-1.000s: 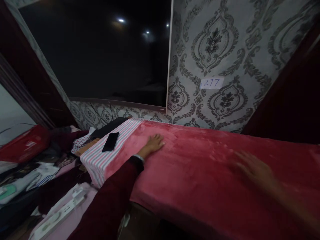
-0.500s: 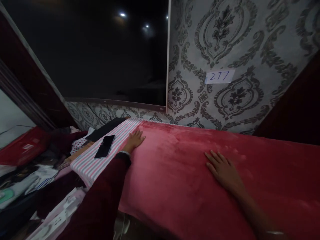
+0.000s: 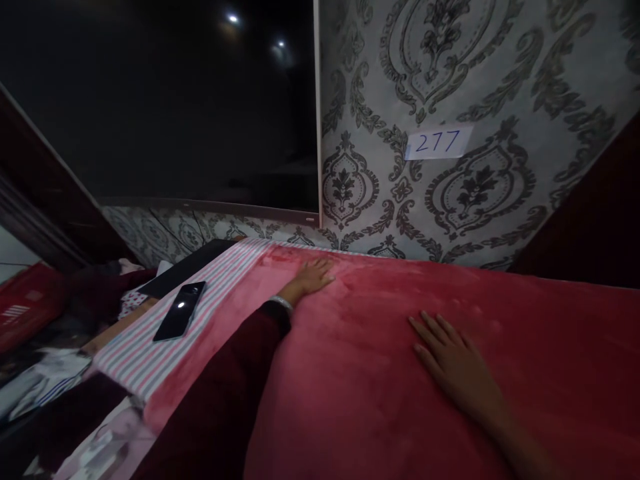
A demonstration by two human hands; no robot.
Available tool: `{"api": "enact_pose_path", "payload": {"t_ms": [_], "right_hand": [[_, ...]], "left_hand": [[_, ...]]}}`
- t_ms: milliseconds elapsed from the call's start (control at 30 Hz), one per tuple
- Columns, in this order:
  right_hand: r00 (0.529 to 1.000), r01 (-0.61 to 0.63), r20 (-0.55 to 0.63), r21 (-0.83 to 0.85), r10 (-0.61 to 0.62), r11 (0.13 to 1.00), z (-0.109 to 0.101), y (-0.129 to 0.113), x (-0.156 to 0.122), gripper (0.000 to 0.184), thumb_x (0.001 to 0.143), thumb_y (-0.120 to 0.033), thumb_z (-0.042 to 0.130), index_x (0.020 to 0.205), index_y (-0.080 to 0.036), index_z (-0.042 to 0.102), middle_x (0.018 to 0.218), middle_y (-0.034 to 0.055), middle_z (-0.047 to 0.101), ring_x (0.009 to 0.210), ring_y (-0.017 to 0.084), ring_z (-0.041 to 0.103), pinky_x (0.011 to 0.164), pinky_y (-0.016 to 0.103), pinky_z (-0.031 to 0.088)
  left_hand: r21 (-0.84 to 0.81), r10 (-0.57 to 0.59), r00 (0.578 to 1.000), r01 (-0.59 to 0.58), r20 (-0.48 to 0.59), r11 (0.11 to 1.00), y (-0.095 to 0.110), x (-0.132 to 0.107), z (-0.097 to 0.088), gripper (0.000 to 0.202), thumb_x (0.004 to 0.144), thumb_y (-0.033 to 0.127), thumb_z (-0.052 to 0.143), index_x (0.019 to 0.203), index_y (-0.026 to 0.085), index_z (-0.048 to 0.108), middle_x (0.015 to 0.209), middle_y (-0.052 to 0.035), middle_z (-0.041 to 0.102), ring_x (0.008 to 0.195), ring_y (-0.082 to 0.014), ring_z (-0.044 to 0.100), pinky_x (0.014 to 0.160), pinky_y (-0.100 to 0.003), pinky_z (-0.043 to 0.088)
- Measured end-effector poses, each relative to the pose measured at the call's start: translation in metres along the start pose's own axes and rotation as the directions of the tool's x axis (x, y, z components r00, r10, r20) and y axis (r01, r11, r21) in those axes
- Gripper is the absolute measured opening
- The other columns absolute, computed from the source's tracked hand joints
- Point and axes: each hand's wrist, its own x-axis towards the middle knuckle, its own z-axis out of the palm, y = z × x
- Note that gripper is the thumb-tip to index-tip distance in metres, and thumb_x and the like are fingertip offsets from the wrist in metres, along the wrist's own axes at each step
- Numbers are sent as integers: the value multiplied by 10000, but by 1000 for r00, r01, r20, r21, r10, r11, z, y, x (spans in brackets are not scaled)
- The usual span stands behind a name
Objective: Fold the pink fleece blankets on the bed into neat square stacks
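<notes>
A red plush blanket (image 3: 380,373) covers a raised flat surface in front of me. My left hand (image 3: 313,277) lies flat on it near the far left corner, fingers stretched toward the wall, at the end of a dark maroon sleeve with a bracelet at the wrist. My right hand (image 3: 453,360) rests palm down on the blanket at the middle right, fingers spread and pointing up-left. Neither hand holds anything. A dark phone (image 3: 179,320) lies on a pink and white striped cloth (image 3: 150,350) to the left of the blanket.
A large dark screen (image 3: 175,107) hangs on the patterned grey wall, with a paper label reading 277 (image 3: 439,143) to its right. Clothes and a red object (image 3: 23,310) are piled low at the left. Dark wood panels flank both sides.
My left hand slid right along the blanket's far edge toward the wall. My right hand stayed flat in much the same place. The view shifted right, and the phone now shows a light reflection.
</notes>
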Motion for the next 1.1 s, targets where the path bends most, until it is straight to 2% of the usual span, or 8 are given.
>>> {"api": "enact_pose_path", "payload": {"t_ms": [267,467,567,633,733,867,967,1100], "right_hand": [[1000,-17,12,10,17,1000,-1,-1,-2,614,1038,-554,275,1590,-337,433,1675,31,362,1549,323,311,1205,616,332],[999,-27,33,12,27,1000,-5,-3,-1,602,1039,-554,296,1592,-356,428,1684,20,342,1551,327,305,1214,601,325],[999,-35,30,3,35,999,-7,-6,0,595,1044,-542,293,1590,-352,433,1681,22,346,1554,321,300,1222,597,310],[999,-41,27,0,41,999,-9,-8,1,592,1047,-533,291,1591,-345,431,1681,27,345,1556,319,294,1223,600,306],[998,-50,38,6,50,999,-12,-11,2,591,1051,-530,292,1593,-337,428,1681,33,347,1556,317,294,1226,600,298],[997,-54,59,21,53,998,-17,-14,3,593,1052,-531,298,1595,-330,427,1678,42,354,1555,316,296,1226,596,293],[995,-57,79,27,55,998,-20,-14,4,593,1052,-526,303,1597,-324,424,1679,44,352,1551,314,307,1226,598,293],[996,-55,73,31,53,998,-20,-15,4,583,1053,-517,316,1592,-326,433,1683,46,339,1554,317,299,1227,613,284]], "left_hand": [[51,-426,897,434,-115,900,-127,-11,-19,677,1041,459,222,1653,171,236,1735,-145,169,1610,-314,140,1240,-646,217],[57,-558,809,576,-186,815,-144,-8,-17,714,1022,548,223,1646,205,266,1718,-134,256,1575,-353,251,1212,-688,249],[64,-679,705,702,-206,709,-134,-6,-22,777,988,632,284,1594,158,390,1654,-208,371,1526,-473,296,1150,-783,249],[94,-689,678,727,-258,680,-121,-6,-27,797,986,622,316,1561,81,429,1631,-260,382,1527,-504,264,1158,-793,210],[92,-564,779,605,-274,791,-82,-4,-27,765,1025,538,255,1590,31,348,1680,-271,262,1571,-454,185,1210,-728,177],[71,-150,981,160,-126,985,4,8,-8,695,1042,561,235,1646,220,276,1736,-102,206,1610,-284,151,1275,-540,202],[73,217,976,-214,-35,974,61,21,10,730,1022,626,295,1655,266,244,1743,-81,176,1617,-282,115,1296,-558,78],[58,209,978,-207,-13,977,78,36,16,687,1037,605,267,1646,287,272,1740,-80,186,1611,-294,150,1279,-612,78]]}}
